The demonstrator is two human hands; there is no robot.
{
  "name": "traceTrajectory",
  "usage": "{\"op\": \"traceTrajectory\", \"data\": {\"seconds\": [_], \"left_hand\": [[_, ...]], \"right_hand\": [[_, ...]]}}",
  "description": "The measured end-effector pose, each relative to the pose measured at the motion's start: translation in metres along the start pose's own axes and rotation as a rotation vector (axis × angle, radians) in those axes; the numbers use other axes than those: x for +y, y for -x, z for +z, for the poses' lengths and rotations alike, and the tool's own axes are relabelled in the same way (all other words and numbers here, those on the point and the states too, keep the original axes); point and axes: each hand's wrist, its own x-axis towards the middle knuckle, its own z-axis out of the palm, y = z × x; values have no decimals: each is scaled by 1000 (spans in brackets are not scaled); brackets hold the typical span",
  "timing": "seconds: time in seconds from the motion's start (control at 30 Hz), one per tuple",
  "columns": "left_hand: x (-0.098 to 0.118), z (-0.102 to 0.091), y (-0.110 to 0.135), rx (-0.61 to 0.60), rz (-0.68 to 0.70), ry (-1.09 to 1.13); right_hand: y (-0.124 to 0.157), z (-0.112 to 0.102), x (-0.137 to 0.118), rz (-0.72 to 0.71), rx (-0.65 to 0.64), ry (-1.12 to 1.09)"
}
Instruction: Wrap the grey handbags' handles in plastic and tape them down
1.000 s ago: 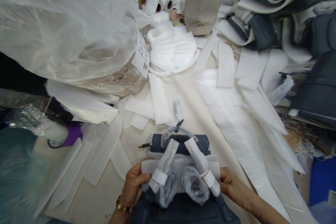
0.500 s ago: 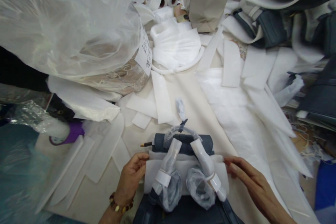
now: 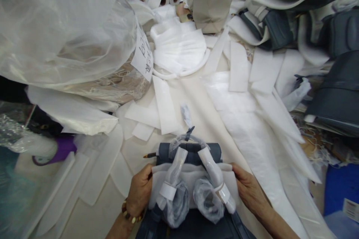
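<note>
A dark blue bag lies at the bottom of the head view, its rolled upper part facing away from me. Across it is a white foam sheet. My left hand, with a beaded bracelet at the wrist, pinches the sheet's left edge. On the opposite side my right hand grips the right edge, thumb on top. Two plastic-wrapped straps run over the sheet and end in wrapped coils. A plastic-wrapped handle arches above the roll.
Loose white foam pieces lie left and right on the table. A big plastic-wrapped bundle with a handwritten label stands at back left, near a purple tape roll. At the back are a beige bag and dark blue bags.
My right hand has closed on the right edge of the foam sheet, where its fingers were stretched out before. My left hand's hold looks firmer. The camera has turned slightly right.
</note>
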Motion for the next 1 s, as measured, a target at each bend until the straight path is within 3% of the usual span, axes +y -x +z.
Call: {"op": "traceTrajectory", "data": {"seconds": [0.17, 0.3, 0.43, 0.5, 0.6, 0.67, 0.73, 0.87, 1.0], "left_hand": [[-5, 8, -12, -41, -154, 207], [-11, 7, -18, -13, -170, 245], [-13, -10, 3, 174, -83, 146], [-10, -18, 21, 194, -58, 88], [-1, -23, 39, -63, -156, 147], [7, -21, 39, -229, -240, 237], [12, -19, 32, -320, -286, 282], [13, -16, 11, -409, -300, 245], [11, -14, 3, -415, -261, 200]], "right_hand": [[-15, 3, 8, 34, 37, -15], [-17, 6, 14, 55, 105, -25], [6, -3, 18, -13, 328, 100], [23, -8, 19, -26, 351, 160], [39, -9, 13, 47, 160, 87], [40, -8, 5, 130, 18, -21], [34, -6, -5, 202, -114, -118], [17, -6, -23, 272, -322, -180], [9, -10, -28, 336, -379, -203]]}}
